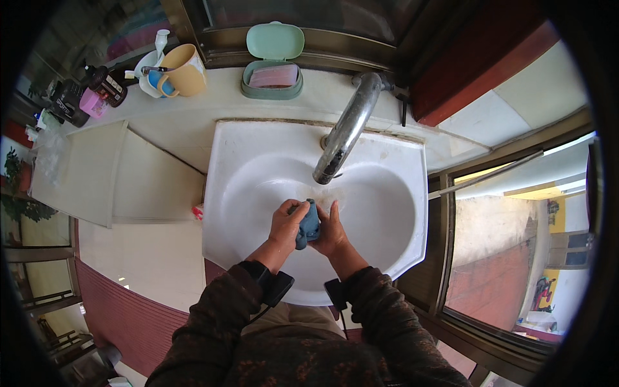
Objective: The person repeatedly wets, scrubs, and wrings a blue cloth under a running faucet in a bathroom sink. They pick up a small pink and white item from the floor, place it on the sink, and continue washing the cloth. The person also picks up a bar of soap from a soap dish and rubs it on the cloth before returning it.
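Observation:
Above the basin of a white ceramic sink (377, 208), my left hand (286, 225) is closed on a small blue-grey item (308, 225), apparently wet cloth. Its thumb lies over the upper part of the item. My right hand (332, 231) touches the item from the right, thumb raised and apart; whether it grips the item is hidden. A curved chrome faucet (346, 130) ends a little above my hands in the view. No running water can be made out. Black straps with small boxes are on both wrists.
Behind the sink, a ledge (222, 92) holds an open green soap box (273, 94) with pink soap, a yellow mug (186, 72), toothbrushes and several bottles. A grey-white panel (154, 179) stands at the left. A framed window (445, 242) borders the right side.

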Action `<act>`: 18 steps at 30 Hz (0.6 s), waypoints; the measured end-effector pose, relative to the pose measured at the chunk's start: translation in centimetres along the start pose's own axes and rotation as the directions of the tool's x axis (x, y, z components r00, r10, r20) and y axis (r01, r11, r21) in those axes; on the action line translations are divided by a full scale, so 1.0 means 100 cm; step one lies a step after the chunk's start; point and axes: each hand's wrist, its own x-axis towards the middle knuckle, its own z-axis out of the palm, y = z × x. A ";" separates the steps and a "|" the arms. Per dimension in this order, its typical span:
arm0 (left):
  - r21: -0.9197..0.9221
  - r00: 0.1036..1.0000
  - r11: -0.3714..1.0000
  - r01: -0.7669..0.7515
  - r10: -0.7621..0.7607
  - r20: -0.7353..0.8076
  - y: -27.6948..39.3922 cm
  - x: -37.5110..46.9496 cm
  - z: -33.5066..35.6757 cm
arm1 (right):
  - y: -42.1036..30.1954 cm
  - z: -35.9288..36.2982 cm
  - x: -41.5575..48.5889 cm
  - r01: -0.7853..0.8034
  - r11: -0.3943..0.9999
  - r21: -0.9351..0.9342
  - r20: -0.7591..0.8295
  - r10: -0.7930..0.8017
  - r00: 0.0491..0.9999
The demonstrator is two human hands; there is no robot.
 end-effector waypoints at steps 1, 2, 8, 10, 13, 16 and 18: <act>0.221 0.994 0.969 -0.107 0.105 0.023 -0.001 -0.007 0.006 | 0.002 -0.003 0.009 0.024 0.996 0.090 0.158 -0.038 0.987; 0.399 0.956 0.870 -0.290 0.283 0.078 0.000 -0.008 0.010 | 0.004 -0.003 0.019 0.123 0.984 0.131 0.055 -0.131 0.990; 0.847 0.853 0.395 -0.355 0.508 0.121 -0.003 0.013 0.026 | 0.029 0.001 0.036 0.166 0.930 0.328 0.034 -0.187 0.982; 0.823 0.841 0.465 -0.327 0.540 0.029 -0.005 0.025 0.026 | 0.031 0.000 0.033 0.228 0.959 0.166 -0.069 -0.219 0.973; 0.808 0.737 0.348 -0.475 0.659 0.150 -0.007 0.025 0.028 | 0.019 -0.001 0.028 0.283 0.956 0.083 0.062 -0.288 0.956; 0.733 0.699 0.316 -0.603 0.652 0.294 -0.011 0.018 0.027 | 0.003 0.005 0.027 0.146 0.962 0.230 0.268 -0.207 0.941; 0.757 0.821 0.532 -0.381 0.570 0.012 -0.016 0.019 0.017 | 0.002 0.019 0.027 0.234 0.966 0.107 -0.208 -0.209 0.956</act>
